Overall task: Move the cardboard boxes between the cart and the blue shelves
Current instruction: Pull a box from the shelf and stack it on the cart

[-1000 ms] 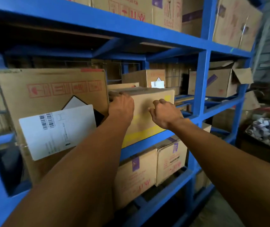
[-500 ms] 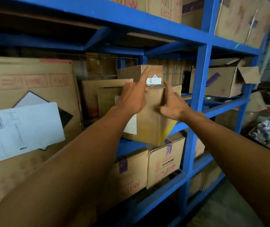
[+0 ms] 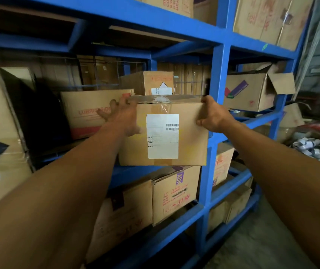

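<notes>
White-labelled brown cardboard box (image 3: 163, 133) held at the blue metal shelves' (image 3: 218, 94) middle tier.
The left hand (image 3: 124, 117) presses flat at its 9 o'clock, fingers straight; right hand (image 3: 213, 115) grips the 3 o'clock corner — fingertips hidden behind it.

Just behind the left hand (image 3: 123, 117), a cardboard box (image 3: 89, 113) carries red lettering that starts "LUBRIC", its end covered by the fingers. Between the two hands, the held box (image 3: 190, 144) bears a white label (image 3: 163, 135) with two barcodes and print too small to read. Below the right hand (image 3: 212, 117), a lower box (image 3: 174, 195) has a purple tag (image 3: 179, 178) that seems to read "ADR" sideways, above blurred red stamps.
</notes>
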Demonstrator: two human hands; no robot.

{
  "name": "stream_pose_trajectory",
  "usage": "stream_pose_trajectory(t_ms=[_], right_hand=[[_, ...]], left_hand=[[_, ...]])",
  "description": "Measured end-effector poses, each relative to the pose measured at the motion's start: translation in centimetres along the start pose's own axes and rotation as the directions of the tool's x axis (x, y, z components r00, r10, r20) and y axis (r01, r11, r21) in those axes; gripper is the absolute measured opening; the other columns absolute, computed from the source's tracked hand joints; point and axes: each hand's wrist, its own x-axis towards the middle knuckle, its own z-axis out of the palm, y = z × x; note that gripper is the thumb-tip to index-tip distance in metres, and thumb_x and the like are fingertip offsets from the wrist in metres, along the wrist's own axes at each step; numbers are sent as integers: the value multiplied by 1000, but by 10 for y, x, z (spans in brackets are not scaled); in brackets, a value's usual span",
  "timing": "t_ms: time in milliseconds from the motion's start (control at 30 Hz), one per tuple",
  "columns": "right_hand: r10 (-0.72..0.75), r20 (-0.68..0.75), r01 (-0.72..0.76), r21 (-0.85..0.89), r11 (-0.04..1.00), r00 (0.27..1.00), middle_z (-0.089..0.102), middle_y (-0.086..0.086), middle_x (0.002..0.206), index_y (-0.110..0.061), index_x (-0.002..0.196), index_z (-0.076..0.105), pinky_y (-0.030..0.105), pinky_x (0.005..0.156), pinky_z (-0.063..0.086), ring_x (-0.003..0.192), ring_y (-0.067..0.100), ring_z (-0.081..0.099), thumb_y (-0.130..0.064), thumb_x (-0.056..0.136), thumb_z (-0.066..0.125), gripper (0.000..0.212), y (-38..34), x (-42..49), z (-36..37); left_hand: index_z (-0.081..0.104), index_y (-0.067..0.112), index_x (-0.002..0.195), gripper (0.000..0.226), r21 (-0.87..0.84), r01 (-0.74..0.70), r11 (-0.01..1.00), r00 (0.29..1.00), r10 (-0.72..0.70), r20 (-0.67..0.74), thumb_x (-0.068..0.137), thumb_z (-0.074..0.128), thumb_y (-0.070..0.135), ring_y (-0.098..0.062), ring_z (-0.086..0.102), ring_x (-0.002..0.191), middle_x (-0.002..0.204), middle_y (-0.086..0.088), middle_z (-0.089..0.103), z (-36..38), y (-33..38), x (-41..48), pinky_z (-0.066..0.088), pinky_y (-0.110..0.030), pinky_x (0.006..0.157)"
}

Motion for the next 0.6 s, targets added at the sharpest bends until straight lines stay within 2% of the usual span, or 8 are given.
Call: stream_pose_trajectory(t_ms=[67, 133, 167, 233, 300, 367, 433, 600], right_hand=[[11, -20, -12, -76, 997, 1000, 51, 15, 130, -18, 143, 32, 44, 93, 47, 117, 36, 52, -8, 87, 68, 68, 7, 10, 0], [15, -41, -20, -130, 991, 999, 51, 16, 130, -16, 144, 31, 44, 95, 46, 117, 37, 52, -6, 88, 67, 68, 12, 16, 0], [12, -46, -18, -140, 990, 999, 50, 17, 131, -17, 145, 30, 45, 96, 45, 118, 37, 51, -6, 87, 66, 69, 14, 18, 0], [13, -2, -13, -94, 995, 1000, 44, 19, 136, -23, 148, 23, 48, 100, 43, 120, 40, 48, -7, 84, 69, 81, 17, 18, 1], [20, 110, -27, 57, 998, 994, 38, 16, 139, -35, 150, 12, 50, 104, 41, 124, 40, 45, -15, 74, 82, 106, 19, 12, 6], [37, 132, -63, 202, 977, 991, 38, 14, 141, -41, 148, 8, 54, 107, 38, 126, 37, 43, -31, 58, 94, 125, 15, 5, 13], [80, 63, -93, 262, 961, 995, 37, 15, 141, -41, 143, 12, 57, 108, 36, 127, 38, 42, -40, 49, 96, 126, 9, 1, 22], [183, -118, -151, 243, 958, 976, 44, 17, 131, -32, 133, 21, 52, 99, 40, 121, 39, 46, -34, 54, 95, 108, 3, -26, 33]], left_hand=[[13, 48, 145, 115, -51, 38, 998, 999, -38, -1, 60, 89, 34, -43, 9, 138, 148, -12, 12, 5, -3, 2, 17, -76, 101], [13, 57, 139, 117, -185, 104, 977, 994, -95, 57, 57, 91, 24, -52, 2, 138, 150, -16, 1, 11, -2, 1, 20, -73, 103], [13, 58, 137, 118, -286, 129, 950, 990, -106, 95, 58, 91, 19, -54, 8, 137, 150, -18, -1, 15, 0, 1, 24, -70, 105], [13, 57, 137, 119, -433, 162, 887, 984, -111, 139, 58, 91, 15, -50, 32, 127, 145, -21, 14, 23, 7, -1, 37, -62, 102], [11, 55, 138, 121, -457, 168, 873, 985, -126, 121, 57, 92, 15, -45, 44, 117, 136, -21, 30, 28, 13, -2, 43, -58, 96], [10, 53, 139, 125, -449, 154, 880, 988, -124, 96, 54, 94, 15, -43, 46, 116, 134, -22, 35, 29, 14, -3, 45, -57, 93], [11, 53, 139, 128, -453, 138, 881, 990, -115, 78, 50, 95, 16, -43, 45, 117, 135, -23, 35, 29, 13, -6, 45, -57, 93], [18, 50, 139, 118, -443, 71, 894, 997, -70, 18, 57, 91, 6, -41, 48, 115, 130, -23, 41, 29, 10, -16, 46, -53, 93]])
